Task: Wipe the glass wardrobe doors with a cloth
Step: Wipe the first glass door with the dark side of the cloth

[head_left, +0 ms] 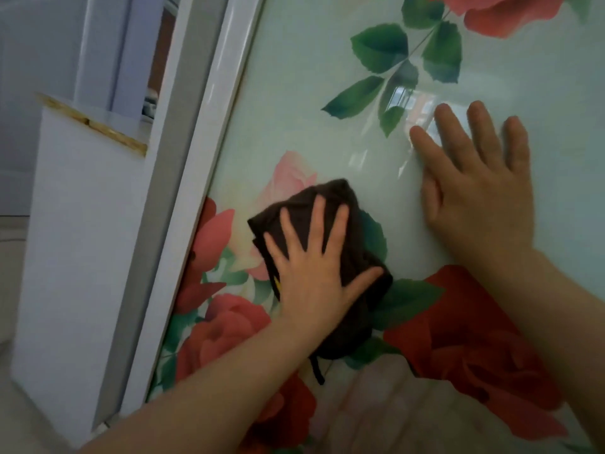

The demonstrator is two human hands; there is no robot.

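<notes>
The glass wardrobe door [294, 103] fills most of what I can see, a pale green pane printed with red and pink roses and dark green leaves, set in a glossy white frame [209, 142] that runs slantwise down its left edge. The left hand [314, 276] lies flat on a dark brown cloth [330, 198], fingers straight and fanned wide, thumb out to the right, pressing the cloth against the glass low on the door, over the pink rose and close to the frame. The cloth is bunched and folded under the palm (a small yellow mark shows at its left edge, too small to read), and a loose strand hangs from its lower end. The right hand [478, 191] rests flat on bare glass up and to the right, well apart from the cloth, fingers extended and slightly spread, holding nothing. A bright window reflection sits on the pane just by its fingertips. To the left of the frame stands a white cabinet [82, 240] with a chipped top edge showing raw board. I see no readable writing anywhere.
</notes>
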